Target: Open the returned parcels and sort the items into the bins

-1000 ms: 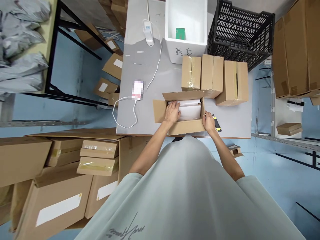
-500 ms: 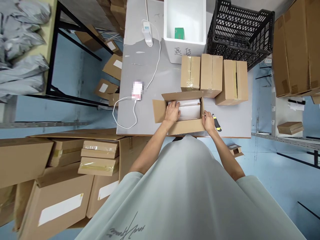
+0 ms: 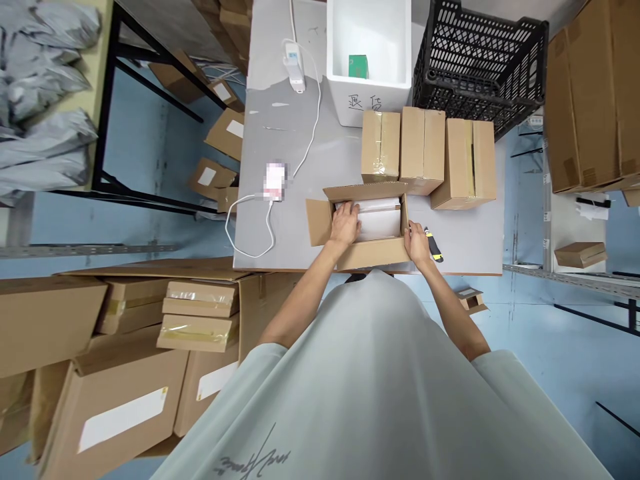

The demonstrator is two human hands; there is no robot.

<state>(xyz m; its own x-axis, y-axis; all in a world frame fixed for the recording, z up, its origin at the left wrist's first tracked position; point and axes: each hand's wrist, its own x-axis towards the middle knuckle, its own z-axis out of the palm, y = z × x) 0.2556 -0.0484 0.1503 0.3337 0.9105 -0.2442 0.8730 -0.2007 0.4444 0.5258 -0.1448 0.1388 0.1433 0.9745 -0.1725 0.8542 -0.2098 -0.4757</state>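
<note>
So left hand [image 3: 345,224] lies open on the stack [image 3: 383,223] in the box [image 3: 373,254], right hand [image 3: 418,244] grips its 3 o'clock wall steady.

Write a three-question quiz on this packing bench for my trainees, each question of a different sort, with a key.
1. True or false: the left hand is inside the open box, on its white contents.
2. What lies on the table right beside the right hand? A) a tape roll B) a yellow-and-black cutter C) a marker pen
3. How many closed boxes stand in a row behind the open box?
Key: 1 true; 2 B; 3 three.
</note>
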